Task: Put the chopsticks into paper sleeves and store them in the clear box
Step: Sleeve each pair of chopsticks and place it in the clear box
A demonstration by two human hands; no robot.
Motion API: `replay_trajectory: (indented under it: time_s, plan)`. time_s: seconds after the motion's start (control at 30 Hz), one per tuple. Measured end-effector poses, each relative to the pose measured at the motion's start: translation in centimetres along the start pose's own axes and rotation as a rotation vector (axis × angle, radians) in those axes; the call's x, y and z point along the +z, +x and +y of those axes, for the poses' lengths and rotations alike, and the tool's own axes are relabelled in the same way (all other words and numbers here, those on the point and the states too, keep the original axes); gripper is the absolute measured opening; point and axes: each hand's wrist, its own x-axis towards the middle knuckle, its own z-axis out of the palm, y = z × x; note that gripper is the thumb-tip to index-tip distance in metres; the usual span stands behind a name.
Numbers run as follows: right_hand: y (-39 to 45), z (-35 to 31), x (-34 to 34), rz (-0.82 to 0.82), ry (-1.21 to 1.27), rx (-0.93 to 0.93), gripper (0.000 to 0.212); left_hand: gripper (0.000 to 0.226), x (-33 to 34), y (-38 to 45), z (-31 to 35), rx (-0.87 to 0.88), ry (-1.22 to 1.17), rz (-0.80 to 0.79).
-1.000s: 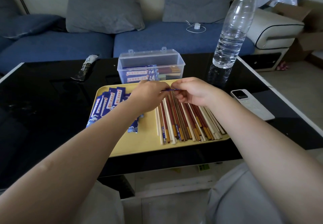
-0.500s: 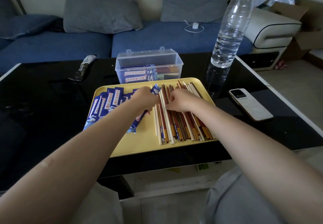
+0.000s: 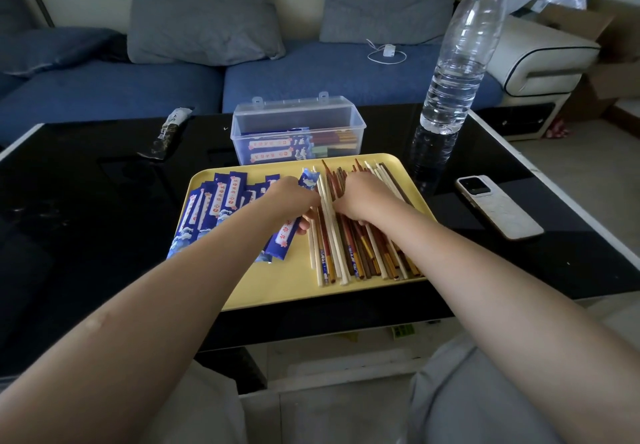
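left hand (image 3: 294,201) grips sleeve (image 3: 289,227); right hand (image 3: 360,198) on chopsticks (image 3: 360,249)

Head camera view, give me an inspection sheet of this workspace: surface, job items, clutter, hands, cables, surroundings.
Surface: glossy black table bearing a yellow rectangular tray.
Job's things: loose mixed wooden chopsticks on the tray's right half; blue printed paper sleeves fanned on its left half; clear plastic box behind the tray, open, already holding sleeved chopsticks.
Clutter: tall clear water bottle; white phone lying camera side up; dark crumpled wrapper.
Hands: left hand grips one blue sleeve; right hand rests on the chopstick pile, fingers curled, grasp hidden.
Cables: white charger cable on the sofa.
Surroundings: blue sofa with grey cushions; cardboard box at right.
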Motion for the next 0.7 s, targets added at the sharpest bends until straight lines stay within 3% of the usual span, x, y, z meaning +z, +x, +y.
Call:
replay_trajectory:
  time_s: [0.13, 0.33, 0.47, 0.57, 0.7]
  plan:
    - [-0.3, 0.9, -2.3, 0.053, 0.327, -0.116, 0.041, 0.012, -0.5, -0.3, 0.3, 0.027, -0.184, 0.021]
    - [-0.9, 1.5, -4.6, 0.037, 1.041, -0.16, 0.016, 0.008, -0.5, -0.2, 0.5, 0.017, -0.262, 0.0]
    - [-0.8, 1.8, -4.9, 0.143, 1.06, -0.214, 0.012, 0.012, -0.4, 0.2, 0.3, 0.026, -0.19, -0.062]
    - [-0.5, 2.2, -4.7, 0.302, 1.04, -0.179, 0.025, 0.024, -0.3, 0.4, 0.4, 0.014, -0.077, -0.148]
    - [0.6, 2.2, -4.6, 0.455, 0.987, -0.084, 0.035, 0.023, -0.2, 0.6, 0.4, 0.014, -0.012, -0.248]
